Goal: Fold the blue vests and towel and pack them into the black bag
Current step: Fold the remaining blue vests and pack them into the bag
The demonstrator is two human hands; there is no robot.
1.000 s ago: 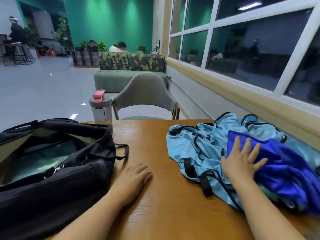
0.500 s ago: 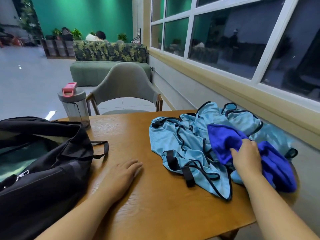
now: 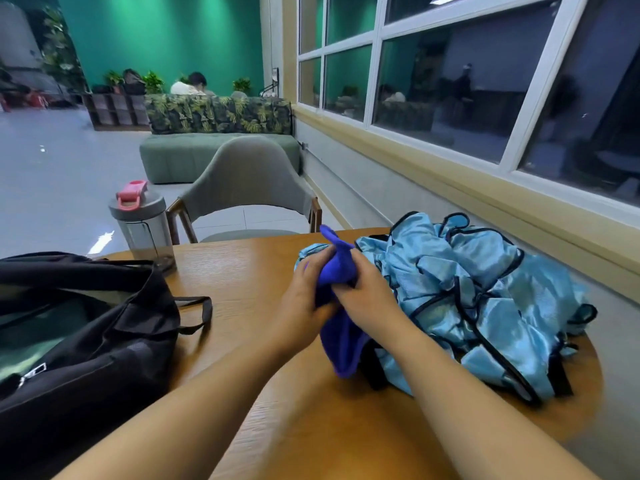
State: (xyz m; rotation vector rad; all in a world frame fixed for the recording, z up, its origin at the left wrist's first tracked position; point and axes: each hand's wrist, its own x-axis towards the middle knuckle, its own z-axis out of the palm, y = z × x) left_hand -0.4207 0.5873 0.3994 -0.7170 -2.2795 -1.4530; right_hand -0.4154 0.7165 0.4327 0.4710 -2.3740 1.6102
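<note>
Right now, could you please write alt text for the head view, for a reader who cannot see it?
Both hands, left hand and right hand, grip a dark blue towel above a wooden table. Crumpled light blue vests lie to the right, an open black bag to the left.

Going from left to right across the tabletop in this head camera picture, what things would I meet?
black bag → water bottle → left hand → dark blue towel → right hand → pile of light blue vests.

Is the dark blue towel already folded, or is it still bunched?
Still bunched: the dark blue towel hangs crumpled between the left hand and right hand, which both grip it.
</note>
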